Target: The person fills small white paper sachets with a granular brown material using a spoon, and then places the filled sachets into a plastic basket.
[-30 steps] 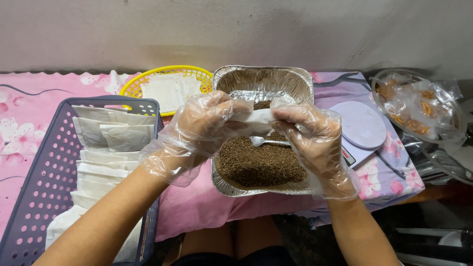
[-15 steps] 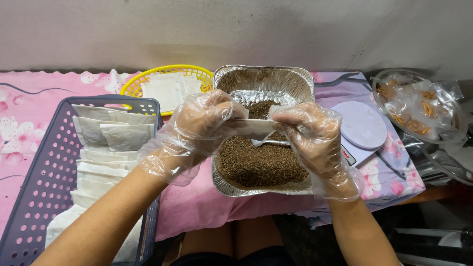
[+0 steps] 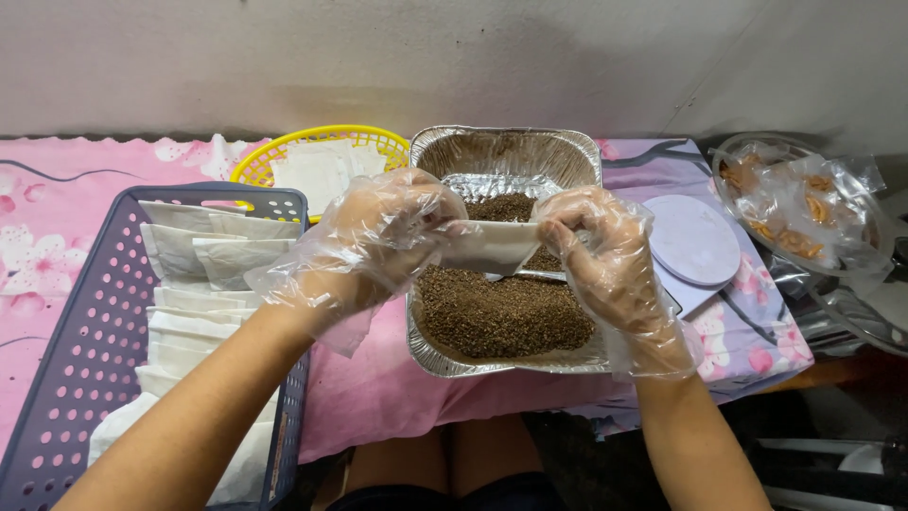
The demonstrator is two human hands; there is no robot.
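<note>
White sachet [image 3: 497, 246] lying crosswise, left hand [image 3: 378, 241], right hand [image 3: 601, 251] pinching ends

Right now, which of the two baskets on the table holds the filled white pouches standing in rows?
The purple basket at the left holds them in rows. The yellow basket, farther back beside the foil tray, is round and holds only flat white sheets.

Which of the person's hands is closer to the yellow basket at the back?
The left hand. It sits just in front of the yellow basket, almost overlapping its front rim in this view. The right hand is farther off, across the foil tray.
</note>
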